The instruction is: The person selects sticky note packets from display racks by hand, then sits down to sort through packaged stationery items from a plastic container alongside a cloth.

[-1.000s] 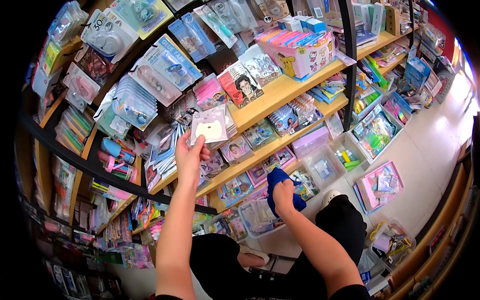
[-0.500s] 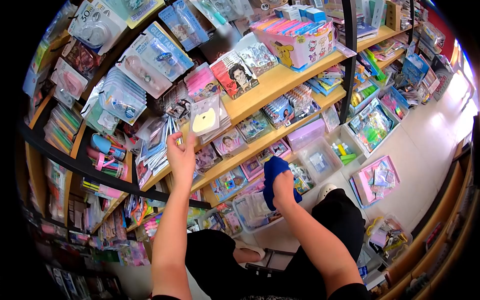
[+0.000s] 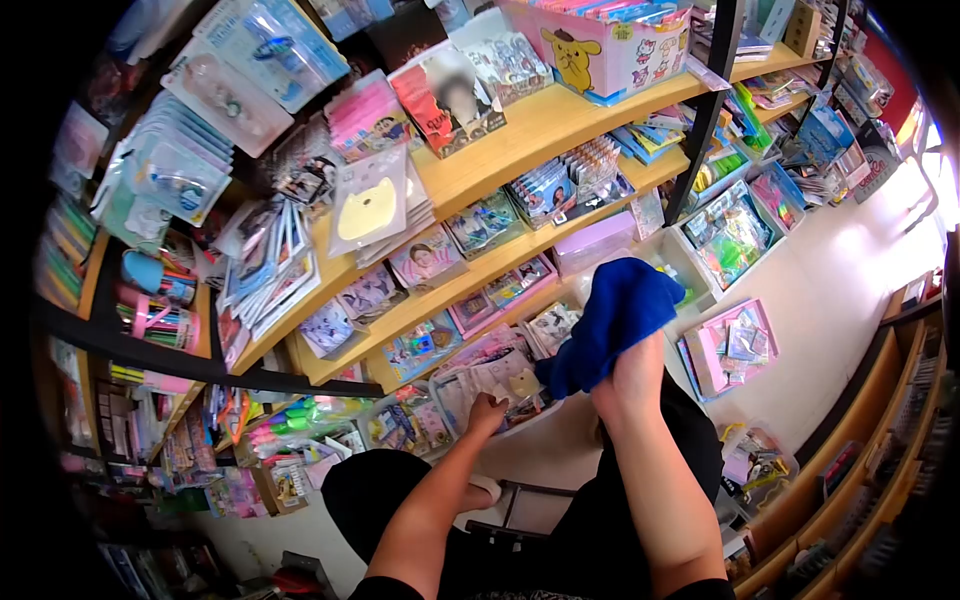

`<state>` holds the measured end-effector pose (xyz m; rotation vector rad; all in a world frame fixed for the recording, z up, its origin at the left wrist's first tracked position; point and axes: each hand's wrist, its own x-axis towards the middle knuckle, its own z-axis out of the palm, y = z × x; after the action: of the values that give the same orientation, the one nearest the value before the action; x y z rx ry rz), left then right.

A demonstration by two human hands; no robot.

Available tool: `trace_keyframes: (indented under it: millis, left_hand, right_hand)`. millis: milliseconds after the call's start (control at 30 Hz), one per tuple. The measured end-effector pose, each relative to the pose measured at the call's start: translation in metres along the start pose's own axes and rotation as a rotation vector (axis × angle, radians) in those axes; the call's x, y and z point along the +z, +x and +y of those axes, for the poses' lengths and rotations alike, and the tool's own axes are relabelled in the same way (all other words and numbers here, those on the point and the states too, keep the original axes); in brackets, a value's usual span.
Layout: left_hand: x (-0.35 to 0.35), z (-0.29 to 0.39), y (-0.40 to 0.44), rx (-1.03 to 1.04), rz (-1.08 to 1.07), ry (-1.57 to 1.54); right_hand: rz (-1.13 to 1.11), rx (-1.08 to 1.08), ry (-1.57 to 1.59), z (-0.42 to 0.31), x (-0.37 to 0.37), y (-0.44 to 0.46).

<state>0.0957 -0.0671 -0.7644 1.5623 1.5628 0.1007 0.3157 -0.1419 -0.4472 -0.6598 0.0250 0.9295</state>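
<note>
My right hand point(image 3: 632, 385) is closed around a bunched dark-blue cloth point(image 3: 622, 312), which covers most of its fingers. My left hand point(image 3: 487, 413) reaches low, over a clear plastic bin point(image 3: 520, 428) on the floor. Its fingers are closed at the edge of a clear packet with a pale yellow animal-shaped piece point(image 3: 523, 383); the grip itself is small and partly hidden. Up on the wooden shelf point(image 3: 450, 185) lies a stack of similar clear packets point(image 3: 368, 212), the top one showing a pale yellow shape.
A pink cartoon box point(image 3: 610, 50) stands on the upper shelf, beside a black post point(image 3: 705, 130). Loose cards and packets point(image 3: 268, 262) fill the shelf's left end. Floor bins point(image 3: 735, 240) and a pink tray point(image 3: 735, 345) stand to the right. My black-clad knees flank a low stool point(image 3: 520, 505).
My left hand has dropped from beside the shelf's packet stack to the floor bin. My right hand has lifted with the blue cloth, which hangs more spread out. The view has shifted.
</note>
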Motion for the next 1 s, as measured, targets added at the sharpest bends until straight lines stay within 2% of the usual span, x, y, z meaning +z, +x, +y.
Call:
trace_keyframes:
  millis: [67, 167, 267, 367, 467, 567, 667, 767, 867, 900, 933, 1000]
  left_hand:
    - [0.029, -0.026, 0.021, -0.299, -0.088, -0.147]
    - [0.071, -0.042, 0.04, -0.598, -0.087, -0.607]
    - [0.09, -0.034, 0.043, -0.722, -0.103, -0.754]
    - [0.109, -0.054, 0.057, -0.7, -0.074, -0.996]
    - [0.127, -0.053, 0.067, -0.67, 0.182, -0.951]
    - [0.109, -0.037, 0.057, -0.79, 0.048, -1.099]
    - [0.093, -0.014, 0.047, -0.809, 0.066, -1.015]
    - [0.087, -0.015, 0.042, -0.333, -0.125, -0.482]
    - [0.084, -0.005, 0.042, -0.215, 0.041, -0.498]
    - [0.076, 0.001, 0.042, -0.182, 0.054, -0.564]
    - [0.065, 0.007, 0.042, -0.145, 0.068, -0.629]
    - [0.038, 0.009, 0.045, -0.114, 0.051, -0.866]
  right_hand:
    - [0.008, -0.01, -0.022, -0.003, -0.003, 0.003]
    - [0.01, 0.006, 0.015, -0.005, -0.007, 0.01]
    - [0.092, 0.044, 0.069, -0.002, -0.003, 0.016]
    - [0.076, 0.09, 0.047, 0.004, 0.0, 0.02]
    - [0.04, 0.114, 0.067, 0.011, -0.002, 0.022]
    - [-0.016, 0.134, 0.104, 0.018, -0.002, 0.024]
    - [-0.04, 0.148, 0.087, 0.023, 0.0, 0.023]
    - [-0.08, 0.129, 0.06, 0.028, -0.005, 0.025]
    - [-0.034, 0.142, -0.019, 0.035, -0.009, 0.027]
    - [-0.005, 0.153, -0.054, 0.038, -0.008, 0.027]
    - [0.114, 0.119, -0.073, 0.044, -0.007, 0.028]
    - [0.12, 0.139, -0.061, 0.049, -0.003, 0.028]
